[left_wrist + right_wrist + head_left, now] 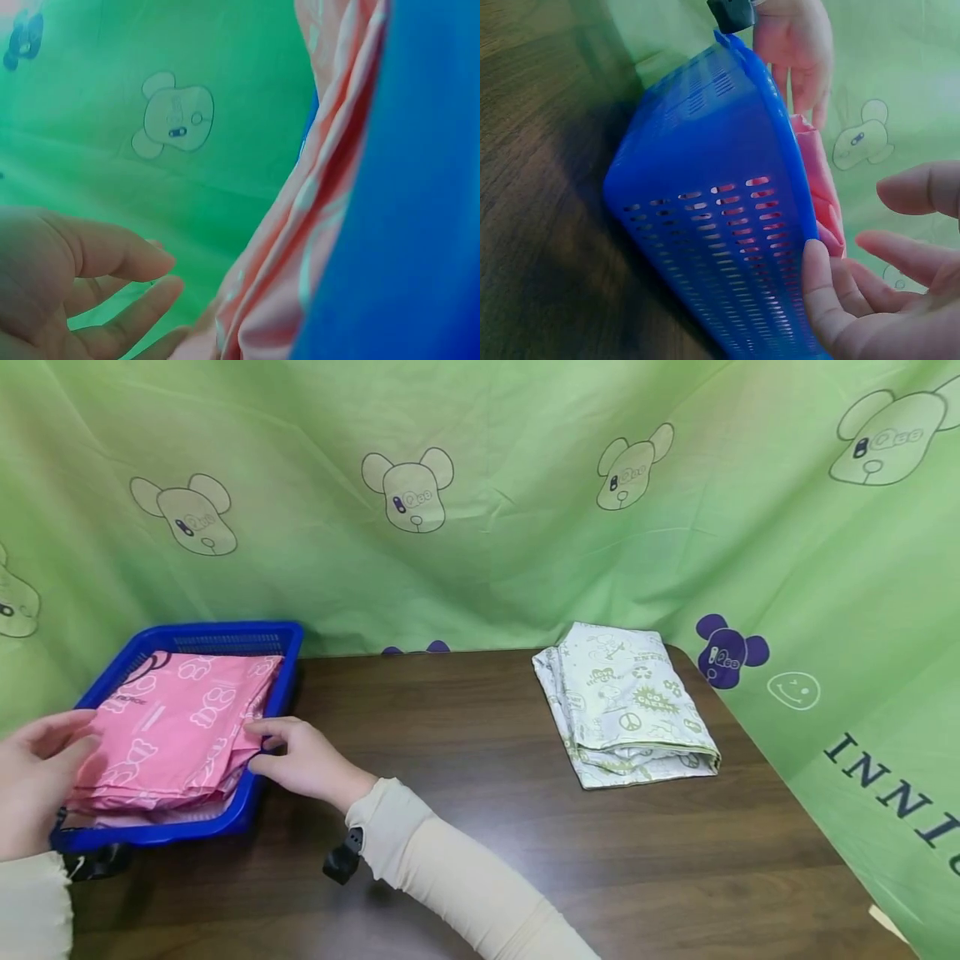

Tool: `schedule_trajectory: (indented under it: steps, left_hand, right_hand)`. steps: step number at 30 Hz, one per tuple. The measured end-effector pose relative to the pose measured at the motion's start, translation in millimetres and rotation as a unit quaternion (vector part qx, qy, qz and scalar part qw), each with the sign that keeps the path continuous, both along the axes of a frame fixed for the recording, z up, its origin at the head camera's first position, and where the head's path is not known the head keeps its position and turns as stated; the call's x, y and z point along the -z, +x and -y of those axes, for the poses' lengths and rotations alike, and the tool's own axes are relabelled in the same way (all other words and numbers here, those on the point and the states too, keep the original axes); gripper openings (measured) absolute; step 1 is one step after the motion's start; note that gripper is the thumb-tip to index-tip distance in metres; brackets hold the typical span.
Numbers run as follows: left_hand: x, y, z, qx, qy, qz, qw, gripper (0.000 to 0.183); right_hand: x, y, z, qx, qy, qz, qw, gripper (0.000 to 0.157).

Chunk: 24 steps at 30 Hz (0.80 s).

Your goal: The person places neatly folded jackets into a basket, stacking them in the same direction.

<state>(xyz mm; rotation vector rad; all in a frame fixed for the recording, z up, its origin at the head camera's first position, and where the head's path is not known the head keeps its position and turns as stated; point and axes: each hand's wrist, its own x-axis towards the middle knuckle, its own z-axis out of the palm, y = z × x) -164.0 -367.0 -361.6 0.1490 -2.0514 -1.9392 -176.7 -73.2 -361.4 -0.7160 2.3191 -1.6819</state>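
Observation:
Folded pink cloth [176, 718] with white printed figures lies in a blue plastic basket [288, 672] at the left of the table. At the basket's left side, my left hand [37, 777] is beside the cloth, its fingers relaxed and apart in the left wrist view. My right hand [300, 760] is at the basket's right rim, fingers spread by the cloth's edge. In the right wrist view, one of its fingertips is right at the rim of the basket [705, 165], close to the pink cloth [821, 187]. Neither hand grips anything.
A folded white cloth [630, 693] with olive-green print lies at the right rear of the brown wooden table [450, 727]. Green fabric [495, 568] printed with bear heads hangs behind the table and along its right side.

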Motion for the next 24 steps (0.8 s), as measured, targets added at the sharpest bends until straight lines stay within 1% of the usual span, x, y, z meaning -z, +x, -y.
schedule_trajectory:
  steps: [2, 4, 6, 9, 14, 16, 18, 19, 21, 23, 24]
  left_hand:
    - [-1.5, 1.7, -3.1, -0.021, -0.069, 0.025, 0.9971, 0.033]
    - [-3.6, 4.1, -6.6, -0.04, -0.132, 0.052, 0.9891, 0.029]
    - [-6.4, 7.5, -11.5, -0.055, -0.173, 0.069, 0.981, 0.028]
    - [-11.0, 11.5, -20.0, -0.067, -0.178, 0.066, 0.9796, 0.028]
    - [-19.2, 13.6, -35.2, -0.112, -0.194, 0.056, 0.9731, 0.028]
    - [-22.0, 13.7, -42.5, -0.129, -0.212, 0.05, 0.9674, 0.027]
    - [-24.1, 14.7, -50.5, -0.135, -0.241, 0.042, 0.9603, 0.027]
    - [-24.5, 15.3, -55.3, -0.14, -0.262, 0.035, 0.9541, 0.027]
    - [-25.2, 16.7, -63.7, -0.139, -0.297, 0.025, 0.9444, 0.028]
    - [-25.2, 18.1, -71.8, -0.13, -0.317, 0.014, 0.9394, 0.028]
    - [-25.1, 18.6, -76.0, -0.126, -0.319, 0.009, 0.9392, 0.028]
  right_hand:
    - [2.2, -0.4, -1.0, 0.002, -0.01, 0.001, 1.0, 0.04]
    - [3.7, -0.7, -2.5, 0.005, -0.02, 0.009, 1.0, 0.04]
    - [5.0, -1.4, -3.9, 0.008, -0.027, 0.017, 0.999, 0.04]
    - [5.7, -1.2, -6.6, 0.011, -0.032, 0.018, 0.999, 0.04]
    - [6.6, -1.1, -13.2, -0.004, -0.049, 0.008, 0.999, 0.04]
    - [6.4, -1.3, -16.1, -0.01, -0.059, 0.008, 0.998, 0.04]
    - [6.1, -1.4, -19.5, -0.009, -0.066, 0.009, 0.998, 0.038]
    - [5.9, -1.5, -21.4, -0.007, -0.066, 0.006, 0.998, 0.038]
    - [5.9, -1.8, -25.6, -0.001, -0.064, -0.004, 0.998, 0.037]
    - [6.3, -2.1, -30.1, 0.007, -0.06, -0.013, 0.998, 0.037]
    - [6.8, -2.5, -32.4, 0.011, -0.057, -0.02, 0.998, 0.037]
